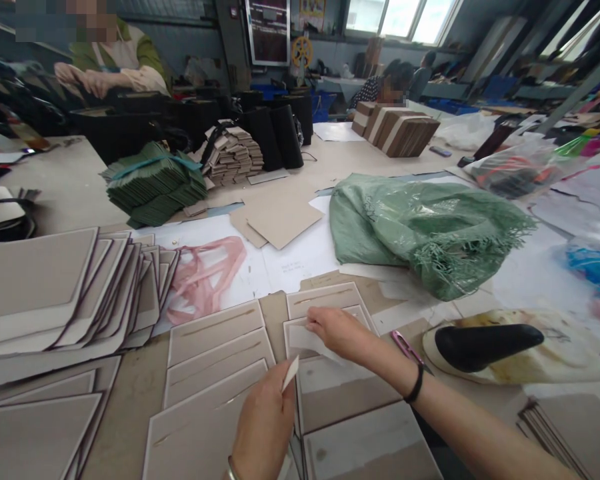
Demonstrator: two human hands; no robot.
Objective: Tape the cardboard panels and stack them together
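Observation:
My left hand is closed around pale paper strips, whose ends poke out above the thumb. With pinched fingers, my right hand holds one edge of a thin whitish strip over a beige panel in the right-hand column. Nearer me in that column, beige panels have similar pale strips lying flat across them. Left of my hands, overlapping beige panels each bear a shiny, glue-like streak. My left hand covers part of the nearest one.
Stacked panels fill the left side. A black-handled tool rests at right, near pink-handled scissors. Beyond are a green woven sack, a pink plastic bag and green bundles. Co-workers sit or stand farther back.

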